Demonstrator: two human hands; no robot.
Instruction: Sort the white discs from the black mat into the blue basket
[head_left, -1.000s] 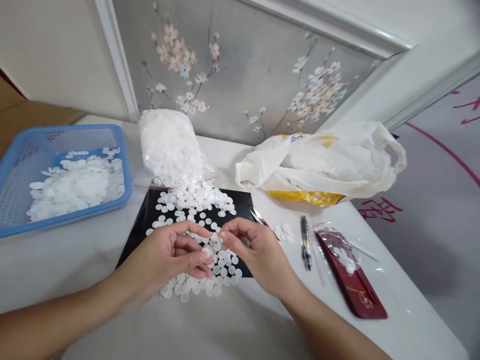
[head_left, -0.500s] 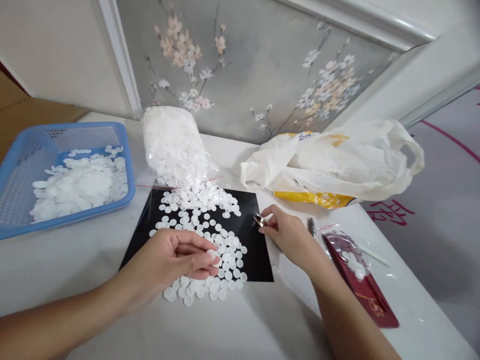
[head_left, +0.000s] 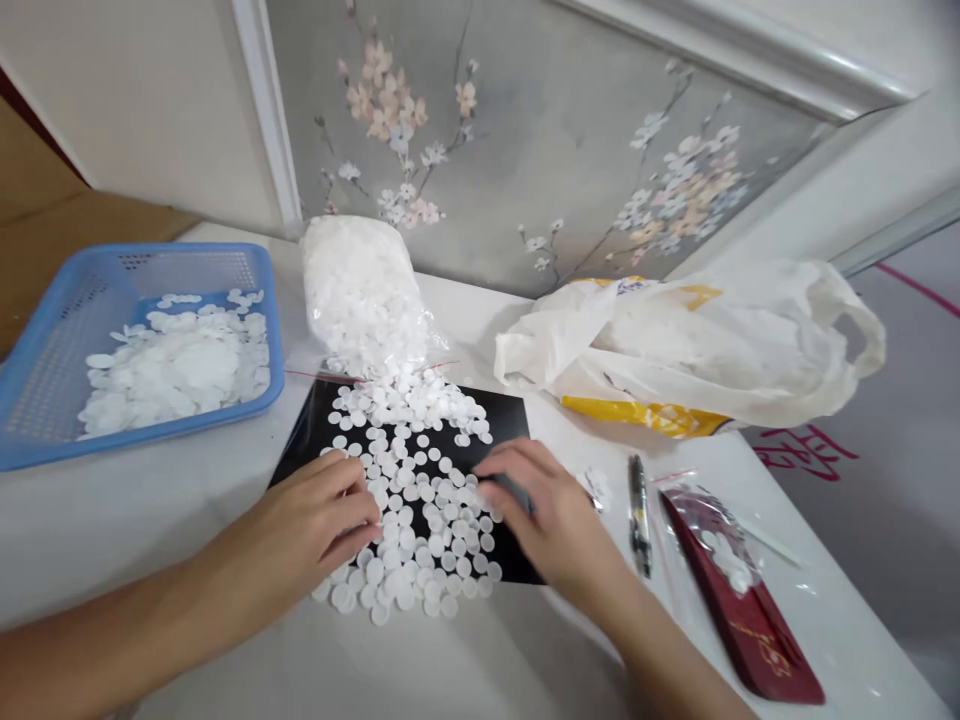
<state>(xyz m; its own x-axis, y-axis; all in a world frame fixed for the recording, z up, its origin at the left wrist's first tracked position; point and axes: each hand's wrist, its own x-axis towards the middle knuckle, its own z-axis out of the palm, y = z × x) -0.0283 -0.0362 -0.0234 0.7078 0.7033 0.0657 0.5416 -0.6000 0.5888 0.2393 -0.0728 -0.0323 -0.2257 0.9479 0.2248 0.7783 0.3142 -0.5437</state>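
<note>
Many small white round discs (head_left: 405, 545) lie spread over a black sheet (head_left: 510, 550) and spill past its front edge. At the left side of the spread, my left hand (head_left: 319, 520) rests low with loosely bent, parted fingers near the discs; no held disc shows. On the right, my right hand (head_left: 551, 510) reaches over the sheet, thumb and forefinger apart, their tips touching the discs at the edge of the spread. Beside this hand, a shiny metal clipper-like tool (head_left: 592, 492) lies on the table by a few white pieces, partly hidden.
A blue basket (head_left: 276, 330) of discs stands left. A clear bag (head_left: 364, 285) of discs spills onto the sheet. A white plastic bag (head_left: 675, 350) lies back right. Right of my hand are a pen (head_left: 639, 510) and a red case (head_left: 776, 650) under a small clear bag (head_left: 724, 540).
My right hand has let go of the metal tool and moved left onto the discs. The left hand has opened from its pinch on a disc and drawn back left.
</note>
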